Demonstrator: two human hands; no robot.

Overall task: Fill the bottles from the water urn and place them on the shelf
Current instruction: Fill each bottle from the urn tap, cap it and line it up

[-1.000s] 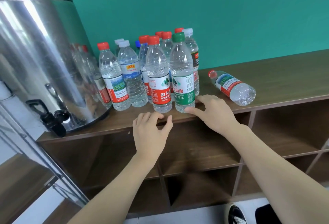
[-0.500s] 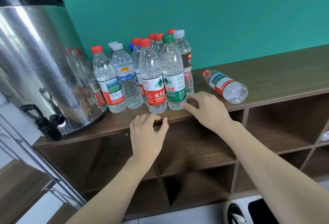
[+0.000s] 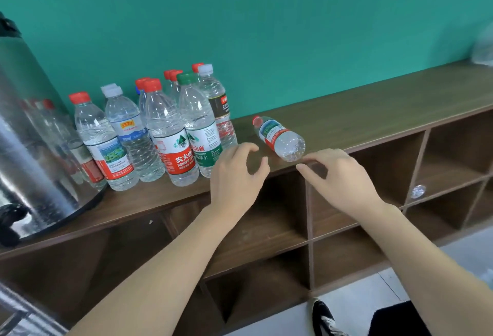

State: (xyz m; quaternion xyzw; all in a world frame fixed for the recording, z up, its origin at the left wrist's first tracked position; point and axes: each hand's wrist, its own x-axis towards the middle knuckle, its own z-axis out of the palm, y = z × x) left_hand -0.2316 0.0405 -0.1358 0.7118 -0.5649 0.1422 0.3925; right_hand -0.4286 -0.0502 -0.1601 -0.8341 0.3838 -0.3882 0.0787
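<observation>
Urn left on shelf top; standing bottles beside; lying bottle right.

teal wall, black shoe, grey floor

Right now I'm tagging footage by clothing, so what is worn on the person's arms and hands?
Nothing that shows. The left hand and right hand are bare: no gloves, rings, watch or wristband visible. Both forearms are bare right to the picture's lower edge, with no sleeve in view. Whether sleeves begin higher up cannot be told.
</observation>
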